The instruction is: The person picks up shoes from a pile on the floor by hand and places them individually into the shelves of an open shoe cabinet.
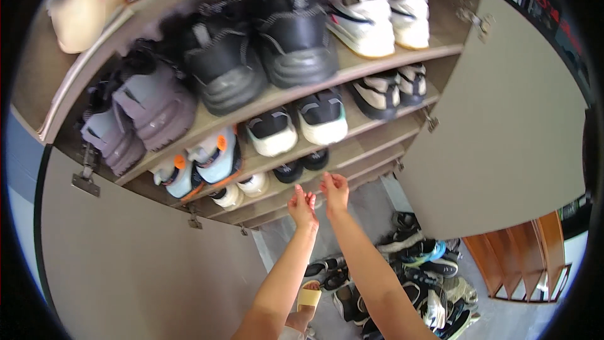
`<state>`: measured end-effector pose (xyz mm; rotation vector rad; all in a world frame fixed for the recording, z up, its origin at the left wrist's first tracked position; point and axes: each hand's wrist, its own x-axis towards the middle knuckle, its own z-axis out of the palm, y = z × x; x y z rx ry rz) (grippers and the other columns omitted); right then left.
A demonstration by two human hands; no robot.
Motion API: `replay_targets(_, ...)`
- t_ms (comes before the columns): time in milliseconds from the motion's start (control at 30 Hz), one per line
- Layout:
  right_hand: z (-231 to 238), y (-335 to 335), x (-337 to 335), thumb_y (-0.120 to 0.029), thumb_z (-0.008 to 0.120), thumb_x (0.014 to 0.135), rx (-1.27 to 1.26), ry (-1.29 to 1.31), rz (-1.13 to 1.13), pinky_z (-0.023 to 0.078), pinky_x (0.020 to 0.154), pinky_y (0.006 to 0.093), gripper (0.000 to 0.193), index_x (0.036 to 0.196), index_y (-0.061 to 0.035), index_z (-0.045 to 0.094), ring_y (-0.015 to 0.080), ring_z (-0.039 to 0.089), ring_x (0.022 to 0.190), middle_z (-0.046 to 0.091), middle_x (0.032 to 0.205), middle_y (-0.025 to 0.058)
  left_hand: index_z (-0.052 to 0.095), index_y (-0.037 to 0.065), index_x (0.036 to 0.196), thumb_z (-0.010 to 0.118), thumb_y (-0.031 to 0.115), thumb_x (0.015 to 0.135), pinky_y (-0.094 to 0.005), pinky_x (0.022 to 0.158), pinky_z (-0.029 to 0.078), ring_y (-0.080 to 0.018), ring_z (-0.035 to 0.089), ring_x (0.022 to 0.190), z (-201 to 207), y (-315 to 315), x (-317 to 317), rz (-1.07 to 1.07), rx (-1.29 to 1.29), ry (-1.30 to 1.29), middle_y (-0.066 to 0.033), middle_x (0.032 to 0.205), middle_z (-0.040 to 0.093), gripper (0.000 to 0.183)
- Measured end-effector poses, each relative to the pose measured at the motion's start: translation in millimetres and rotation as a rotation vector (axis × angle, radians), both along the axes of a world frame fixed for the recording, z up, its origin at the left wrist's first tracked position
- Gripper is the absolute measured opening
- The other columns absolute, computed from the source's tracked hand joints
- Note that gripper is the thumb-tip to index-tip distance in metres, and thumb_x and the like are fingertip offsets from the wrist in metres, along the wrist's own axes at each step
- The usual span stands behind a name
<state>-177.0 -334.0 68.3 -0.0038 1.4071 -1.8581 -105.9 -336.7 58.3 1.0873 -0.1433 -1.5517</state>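
- Here, both bare forearms reach up from below; the left hand (302, 206) and right hand (334, 190) sit side by side, each grip open-fingered and empty.
- Nearest, just above the hands, stands a pair of black low sneakers (302, 166) on a lower shelf of the open beige wooden shoe cabinet (390, 63).
- Higher shelves carry more pairs; loose shoes (421, 277) lie heaped on the floor.

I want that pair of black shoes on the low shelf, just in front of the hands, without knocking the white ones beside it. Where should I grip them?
Judging by their pose, take the black shoes by the rounded ends that face out over the shelf edge, coming straight in from the open front. The right hand is nearest; both hands are empty. The white shoes sit to the left, so pull outward, not sideways.
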Motion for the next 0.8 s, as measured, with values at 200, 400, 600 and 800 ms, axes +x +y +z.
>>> replay_targets(200,-102,143,24,-0.012,0.070,0.084,0.034,0.028,0.031,0.048,0.070,0.0273,0.028,0.107,0.0004,0.059,0.0116,0.059,0.078,0.063,0.087,0.0046,0.054,0.010,0.085,0.066,0.018,0.091,-0.0259,0.061,0.051,-0.0114,0.060,0.067,-100,116,20,-0.638,-0.017,-0.130,-0.0020,0.078,0.063,0.015)
replay_targets(400,-215,317,9,-0.001,0.059,0.084,0.223,-0.002,-0.140,0.049,0.068,0.0260,0.025,0.109,-0.0009,0.059,0.0140,0.061,0.079,0.064,0.088,0.0052,0.064,0.006,0.093,0.063,0.016,0.088,-0.0247,0.058,0.052,-0.0102,0.061,0.067,-205,200,21,-1.532,-0.034,-0.558,-0.0001,0.078,0.063,0.011)
replay_targets(600,-266,405,29,-0.004,0.062,0.086,0.271,0.001,-0.253,0.051,0.066,0.0264,0.020,0.105,-0.0025,0.061,0.0135,0.061,0.073,0.064,0.086,0.0041,0.068,0.006,0.084,0.063,0.008,0.079,-0.0259,0.050,0.048,-0.0111,0.057,0.052,-271,231,52,-1.606,-0.278,-0.696,-0.0033,0.067,0.065,0.008)
replay_targets(800,-260,436,87,-0.005,0.063,0.087,0.280,-0.058,-0.272,0.052,0.070,0.0262,0.019,0.107,-0.0035,0.062,0.0137,0.063,0.077,0.064,0.088,0.0032,0.067,0.008,0.097,0.070,0.014,0.081,-0.0269,0.057,0.052,-0.0142,0.062,0.065,-312,230,117,-1.475,-0.222,-0.784,-0.0028,0.083,0.067,0.017)
